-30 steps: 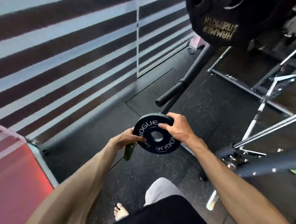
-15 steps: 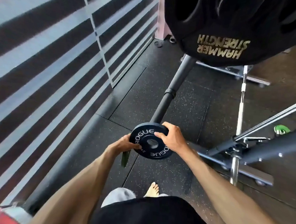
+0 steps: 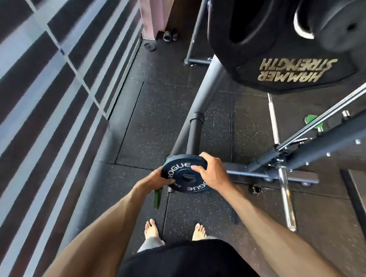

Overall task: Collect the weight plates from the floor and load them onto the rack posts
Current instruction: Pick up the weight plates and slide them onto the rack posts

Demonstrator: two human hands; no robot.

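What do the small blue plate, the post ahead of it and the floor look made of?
Small dark blue round plate: matte face, white printed lettering, likely rubber or urethane coating; core unseen.
Dark grey round rack post: probably painted steel, soft sheen along it.
Black speckled floor: seemingly rubber tiles, with flecks and visible seams.

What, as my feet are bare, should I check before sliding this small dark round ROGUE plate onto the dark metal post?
1. Left hand and right hand grip small dark round ROGUE plate: ok.
2. Hole meets dark metal post's end: cannot tell, plate hides it.
3. Post's visible length bare: ok.
4. Left hand otherwise free: not ok, green flat thing hangs beneath.
5. Bare feet clear of plate: cannot tell.
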